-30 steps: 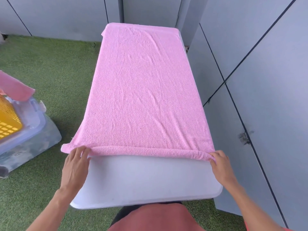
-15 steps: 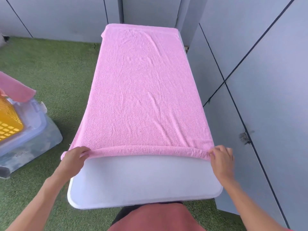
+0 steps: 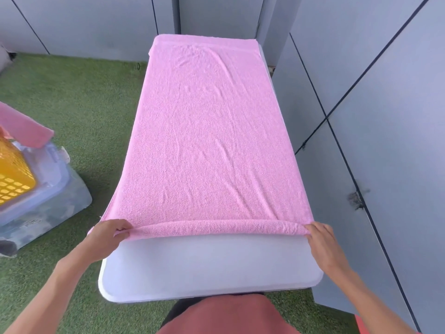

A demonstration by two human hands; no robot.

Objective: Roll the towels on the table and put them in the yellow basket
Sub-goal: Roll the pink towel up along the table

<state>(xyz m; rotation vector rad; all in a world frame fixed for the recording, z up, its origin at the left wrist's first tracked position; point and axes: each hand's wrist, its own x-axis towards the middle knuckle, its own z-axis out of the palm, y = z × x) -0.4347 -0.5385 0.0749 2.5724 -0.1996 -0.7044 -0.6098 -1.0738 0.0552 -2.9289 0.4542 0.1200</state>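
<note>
At far left, a yellow basket [image 3: 12, 175] of perforated plastic is sitting on a translucent lidded storage bin [image 3: 48, 189], with a folded pink towel [image 3: 26, 130] lying across its top. Green artificial turf [image 3: 79, 97] is covering the floor. The left hand [image 3: 106, 239] is gripping the near left corner of the large pink towel [image 3: 207, 141], fingers curled round the thin rolled edge. This terry-cloth towel is lying flat, faintly creased, along the white rounded-corner table [image 3: 204, 266]. The right hand [image 3: 322, 242] is pinching the roll's right end, fingers bent over it. Smooth grey wall panels [image 3: 385, 116] are standing at right.
</note>
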